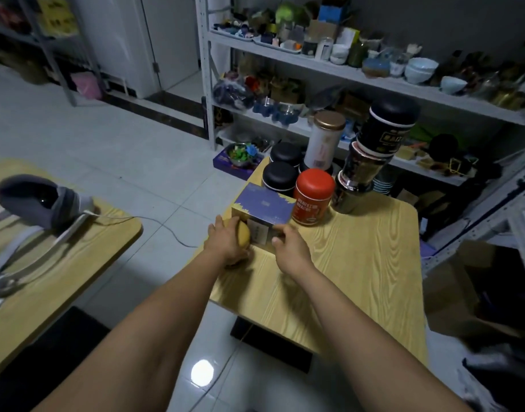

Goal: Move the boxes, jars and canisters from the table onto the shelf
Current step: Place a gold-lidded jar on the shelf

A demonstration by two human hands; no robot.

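Nearest, at the near left end of the purple box [264,203], the left hand [225,242] has its fingers curled round a yellow round thing [244,237] that sits against the box; whether this is a jar or only a lid cannot be told. At the near right corner of the box the right hand [288,242] grips the carton's edge, so both hands are occupied and neither is spread wide. The box itself lies flat on the worktop [359,263], close to that worktop's left edge. Just right of the box, almost touching it, stands a red canister [313,197]; behind the box sit black-lidded jars [280,176], and past them a tall white canister [325,141]. Further right of the box, a stack of dark canisters [368,162] leans visibly. Beyond everything is the shelf [427,95], already crowded with bowls and oddments. The likely trouble: lifting the box with one hand at a corner could let it twist and slip, and swinging it rightward could clip the red canister or nudge that leaning stack, bringing it down. The crowded shelf offers little room, so things placed there could be knocked off.
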